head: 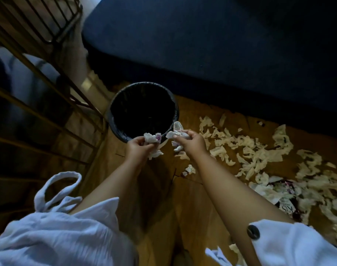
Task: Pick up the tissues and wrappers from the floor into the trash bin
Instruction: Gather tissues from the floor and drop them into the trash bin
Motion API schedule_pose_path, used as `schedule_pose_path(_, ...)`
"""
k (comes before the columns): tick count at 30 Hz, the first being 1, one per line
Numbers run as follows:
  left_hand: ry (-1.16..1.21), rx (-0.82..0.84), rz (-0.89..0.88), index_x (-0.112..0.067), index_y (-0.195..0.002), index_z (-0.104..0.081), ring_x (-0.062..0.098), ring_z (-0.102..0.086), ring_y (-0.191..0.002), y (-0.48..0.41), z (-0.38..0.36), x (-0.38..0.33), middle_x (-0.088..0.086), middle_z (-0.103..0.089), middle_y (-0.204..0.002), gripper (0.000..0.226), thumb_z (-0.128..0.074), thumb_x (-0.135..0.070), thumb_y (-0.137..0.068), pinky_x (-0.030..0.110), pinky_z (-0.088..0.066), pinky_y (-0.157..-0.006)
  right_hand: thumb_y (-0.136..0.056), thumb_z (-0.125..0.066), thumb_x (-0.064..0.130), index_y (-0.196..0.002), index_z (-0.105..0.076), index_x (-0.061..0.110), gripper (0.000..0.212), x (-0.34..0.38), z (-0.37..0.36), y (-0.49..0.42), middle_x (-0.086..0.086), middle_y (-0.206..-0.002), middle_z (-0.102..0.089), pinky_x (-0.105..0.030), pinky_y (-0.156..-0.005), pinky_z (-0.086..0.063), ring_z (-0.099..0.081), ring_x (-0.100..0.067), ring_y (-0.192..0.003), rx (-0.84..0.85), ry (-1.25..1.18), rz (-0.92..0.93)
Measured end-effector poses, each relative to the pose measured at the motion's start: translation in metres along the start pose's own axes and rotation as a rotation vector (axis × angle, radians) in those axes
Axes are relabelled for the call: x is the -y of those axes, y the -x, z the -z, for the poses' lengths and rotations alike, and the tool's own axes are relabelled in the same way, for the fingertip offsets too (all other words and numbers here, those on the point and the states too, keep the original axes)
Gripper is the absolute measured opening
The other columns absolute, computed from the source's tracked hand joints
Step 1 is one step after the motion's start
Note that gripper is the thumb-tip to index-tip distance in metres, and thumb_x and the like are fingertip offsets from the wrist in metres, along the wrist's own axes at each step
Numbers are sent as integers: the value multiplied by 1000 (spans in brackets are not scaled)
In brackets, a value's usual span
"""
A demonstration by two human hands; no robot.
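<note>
Left grip [138,145]: fingers curled round a crumpled white tissue wad with a pink-purple spot [151,138], held over the near rim of the round black trash bin lined with a black plastic bag [111,114]. Right grip [190,141]: fingers pinched on a second crumpled white tissue bundle [175,133], held just beside the bin's near right edge; loose ends hang below both grips. The bin stands upright on the brown wooden plank floor [192,208]; its inside is too dark to tell the contents. To the right of the bin the floor carries a wide scatter of torn off-white tissue strips [259,154], running to the right edge of the view. A dark printed wrapper with white lettering [287,205] lies among them at the lower right. One small tissue scrap [190,168] lies on the floor just left of the right forearm. A dark blue bed-like surface [221,45] spans the far side, close behind the bin. A brown metal bar frame [48,22] occupies the left side. White cloth sleeves [68,237] cover both upper arms. Lighting is dim throughout.
</note>
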State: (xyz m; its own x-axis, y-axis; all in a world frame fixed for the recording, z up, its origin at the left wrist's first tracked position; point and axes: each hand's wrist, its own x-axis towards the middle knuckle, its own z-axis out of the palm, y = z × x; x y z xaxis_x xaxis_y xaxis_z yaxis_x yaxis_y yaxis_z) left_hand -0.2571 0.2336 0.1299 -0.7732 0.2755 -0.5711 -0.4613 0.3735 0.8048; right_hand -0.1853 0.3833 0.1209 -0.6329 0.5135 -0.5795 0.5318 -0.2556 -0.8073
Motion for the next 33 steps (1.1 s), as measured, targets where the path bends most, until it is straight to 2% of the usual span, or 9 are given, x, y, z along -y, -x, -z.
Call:
schedule_pose_path(3, -1, -54, -7, 2, -120, -56, 27, -61, -101, -21, 7, -16, 15, -62, -112, 40, -67, -5, -82, 29, -50, -75, -82, -69, 19, -123, -56, 9, 44, 11, -14, -16, -10, -115, -62, -32, -77, -54, -63, -24, -101, -39, -46, -8)
schedule_pose_path(7, -46, -36, -20, -3, -116, -60, 24, -61, -96, -55, 19, -28, 11, -63, -103, 35, -68, -9, -82, 27, -50, -72, -83, -68, 21, -123, -55, 11, 43, 17, -37, -41, -13, -122, -61, -38, -92, -50, -60, -27, -110, -68, -158, -62)
schedule_pose_path(11, -110, -6, -24, -6, -113, -63, 24, -63, -98, -84, 35, -36, 9, -66, -103, 33, -70, -12, -81, 36, -53, -84, -86, -60, 18, -128, -52, 10, 43, 27, -69, -59, -13, -123, -59, -31, -82, -46, -57, -25, -108, -133, -223, -135)
schedule_pose_path(17, -152, 67, -10, -6, -104, -65, 25, -65, -91, -124, 59, -53, 13, -68, -99, 26, -71, -11, -80, 27, -51, -68, -88, -58, 13, -123, -51, 13, 36, 43, -114, -77, -11, -115, -60, -31, -74, -50, -59, -23, -94, -187, -320, -184)
schedule_pose_path(22, -215, 87, -2, -4, -118, -59, 28, -64, -98, -144, 64, -60, 12, -64, -115, 42, -71, -18, -81, 30, -52, -72, -92, -51, 16, -139, -34, 20, 50, 58, -128, -83, -8, -141, -42, -42, -100, -44, -49, -30, -122, -194, -444, -176)
schedule_pose_path(25, -177, 125, 34, -14, -130, -52, 25, -62, -105, -146, 60, -66, 9, -58, -125, 53, -71, -18, -81, 36, -55, -80, -97, -44, 19, -144, -28, 25, 50, 65, -125, -78, -8, -148, -35, -42, -94, -44, -41, -32, -130, -174, -530, -179)
schedule_pose_path(27, -191, 154, 33, -16, -129, -54, 20, -60, -103, -143, 55, -65, 11, -59, -128, 47, -68, -17, -84, 38, -55, -80, -97, -45, 19, -142, -33, 21, 46, 62, -120, -73, -10, -144, -40, -34, -79, -50, -42, -32, -129, -198, -537, -179)
schedule_pose_path(31, -305, 183, -76, -16, -128, -55, 20, -61, -110, -124, 41, -52, 8, -62, -124, 41, -63, -22, -88, 36, -54, -89, -95, -48, 16, -122, -52, 17, 28, 37, -103, -56, -7, -114, -55, -37, -85, -51, -54, -26, -114, -324, -529, -137)
schedule_pose_path(33, -356, 240, -164, -15, -123, -57, 18, -64, -102, -108, 29, -46, 6, -66, -113, 35, -61, -22, -89, 36, -55, -87, -93, -50, 15, -109, -57, 18, 18, 18, -90, -43, -5, -103, -60, -31, -76, -52, -59, -20, -96, -399, -570, -92)
